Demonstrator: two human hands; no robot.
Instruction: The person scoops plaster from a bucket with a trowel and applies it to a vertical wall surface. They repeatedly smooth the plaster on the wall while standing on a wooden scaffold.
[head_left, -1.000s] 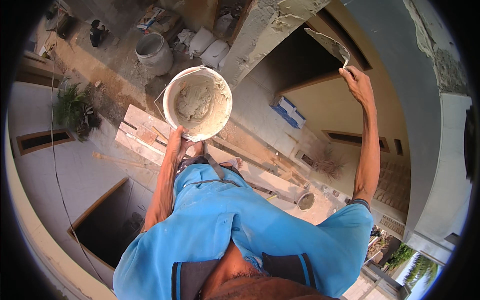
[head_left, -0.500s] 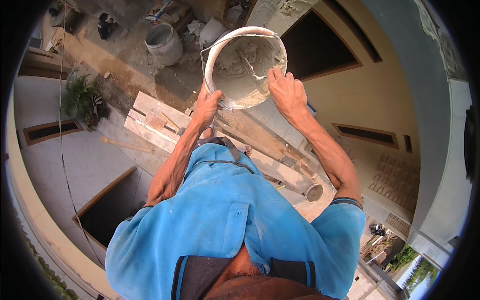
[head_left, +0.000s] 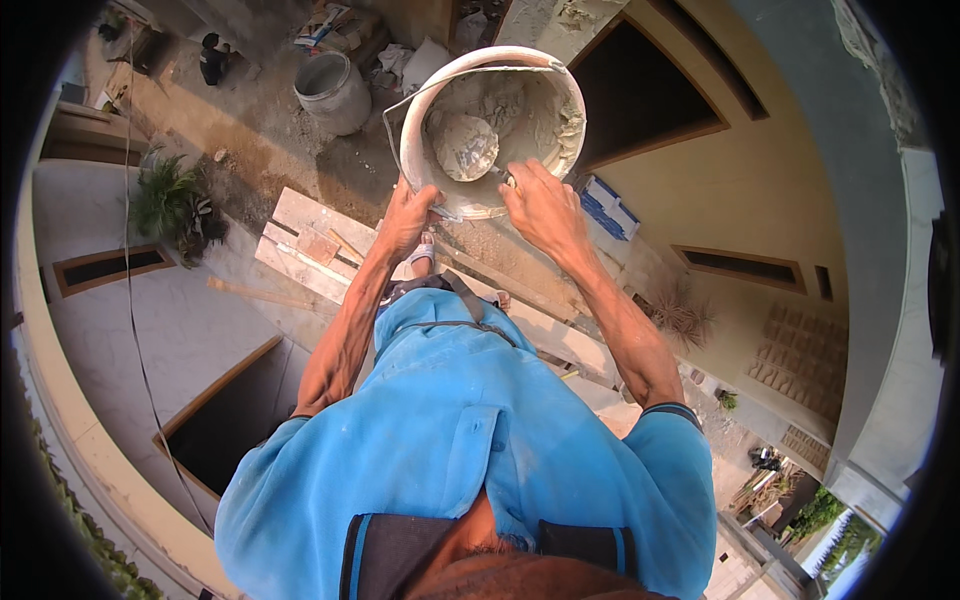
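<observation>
Head view: the left hand (head_left: 405,217) pinches the bucket (head_left: 411,135) at its near left rim; the right hand (head_left: 543,207) grips the trowel (head_left: 466,148), whose blade is inside with mortar (head_left: 500,98).

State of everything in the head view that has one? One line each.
Left hand: gripping the bucket's near-left rim
Right hand: closed on the trowel handle
Trowel: blade inside the bucket, mortar-smeared
Bucket: held up, open, partly filled
Mortar: in the bucket, also stuck to its walls
Wire bail: ungripped, over the rim's left side
Drum: upright, open-topped, on the ground
</observation>
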